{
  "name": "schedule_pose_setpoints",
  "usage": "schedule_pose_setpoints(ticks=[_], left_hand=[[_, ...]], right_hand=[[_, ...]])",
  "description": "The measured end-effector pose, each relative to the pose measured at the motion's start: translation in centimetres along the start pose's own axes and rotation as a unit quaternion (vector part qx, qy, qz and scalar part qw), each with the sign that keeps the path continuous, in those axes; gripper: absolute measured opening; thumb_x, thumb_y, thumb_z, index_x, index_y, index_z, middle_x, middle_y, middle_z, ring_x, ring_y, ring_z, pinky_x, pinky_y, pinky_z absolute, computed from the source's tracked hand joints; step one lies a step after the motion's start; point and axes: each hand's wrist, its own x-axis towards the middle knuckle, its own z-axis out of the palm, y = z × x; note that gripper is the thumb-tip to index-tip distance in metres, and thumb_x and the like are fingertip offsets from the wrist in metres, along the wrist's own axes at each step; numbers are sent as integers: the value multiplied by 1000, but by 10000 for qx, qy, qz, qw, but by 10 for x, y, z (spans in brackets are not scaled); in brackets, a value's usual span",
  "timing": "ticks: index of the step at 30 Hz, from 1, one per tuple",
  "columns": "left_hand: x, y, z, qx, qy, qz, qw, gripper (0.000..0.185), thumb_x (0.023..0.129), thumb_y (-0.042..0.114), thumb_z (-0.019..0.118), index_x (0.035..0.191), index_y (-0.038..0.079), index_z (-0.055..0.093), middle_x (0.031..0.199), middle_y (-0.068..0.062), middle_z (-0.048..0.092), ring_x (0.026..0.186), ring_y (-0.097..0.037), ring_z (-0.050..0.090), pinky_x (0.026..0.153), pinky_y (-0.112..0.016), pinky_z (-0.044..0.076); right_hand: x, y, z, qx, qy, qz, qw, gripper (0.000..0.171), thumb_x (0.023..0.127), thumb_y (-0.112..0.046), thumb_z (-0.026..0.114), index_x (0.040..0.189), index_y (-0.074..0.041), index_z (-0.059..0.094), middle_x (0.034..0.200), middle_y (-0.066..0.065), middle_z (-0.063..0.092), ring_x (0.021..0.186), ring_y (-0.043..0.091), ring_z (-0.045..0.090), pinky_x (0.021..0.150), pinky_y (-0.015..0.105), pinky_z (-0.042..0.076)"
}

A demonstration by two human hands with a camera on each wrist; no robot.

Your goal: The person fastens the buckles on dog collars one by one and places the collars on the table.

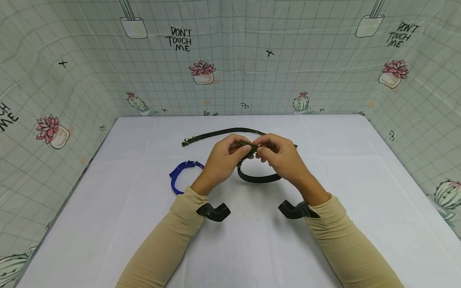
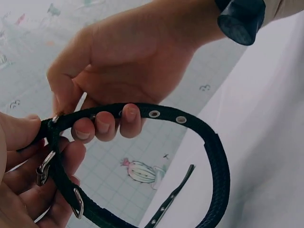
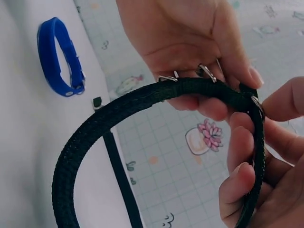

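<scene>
Left hand: fingers curled, pinching the buckle end of the black woven collar.
Right hand: pinching the strap end, touching the left.
Collar: held just above the white desk, its loop hanging toward the person.
Nearer hand: both alike.

Left hand and right hand pinch black collar.

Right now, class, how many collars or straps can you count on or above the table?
3. A black collar held looped in both hands at the centre; a blue collar lying to their left; a dark strap lying open behind the hands, partly hidden.
</scene>
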Motion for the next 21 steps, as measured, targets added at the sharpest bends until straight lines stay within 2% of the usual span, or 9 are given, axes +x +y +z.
schedule_pose_setpoints(ticks=[5, 8, 13, 18, 21], left_hand=[[0, 0, 0, 179, 86, 147, 9997, 22, 100, 16, 64, 121, 9, 68, 107, -4, 66, 97, -16, 70, 85, -34, 56], [0, 0, -2, 197, 152, 178, 9995, 24, 100, 16, 65, 122, 7, 68, 107, -5, 65, 99, -17, 69, 85, -34, 55], [1, -1, -3, 110, 270, 189, 9994, 27, 101, 18, 64, 124, 4, 65, 107, -8, 65, 99, -18, 69, 86, -34, 54], [1, -2, -4, -25, 403, 253, 9989, 26, 101, 18, 63, 123, 4, 64, 107, -9, 68, 102, -19, 68, 92, -34, 53], [1, -2, -5, 4, 517, 299, 9982, 26, 101, 18, 64, 123, 5, 64, 106, -9, 69, 99, -20, 67, 91, -34, 53]], right_hand=[[-1, 0, -3, 18, -273, 99, 9996, 25, 96, -21, 70, 116, -8, 65, 93, 11, 65, 79, 27, 62, 70, 31, 50], [-1, 0, -4, -55, -337, 85, 9994, 28, 94, -25, 73, 115, -10, 65, 94, 9, 65, 80, 24, 63, 70, 32, 51], [0, 1, -7, -173, -280, -15, 9995, 23, 94, -21, 72, 112, -8, 64, 89, 8, 65, 75, 23, 63, 66, 31, 50], [2, 4, -7, 16, -149, -27, 9999, 21, 93, -16, 72, 108, -4, 62, 82, 10, 64, 68, 25, 62, 58, 29, 46], [2, 6, -7, 160, -76, -9, 9998, 21, 93, -15, 72, 106, -2, 62, 82, 9, 63, 65, 25, 60, 57, 28, 45]])
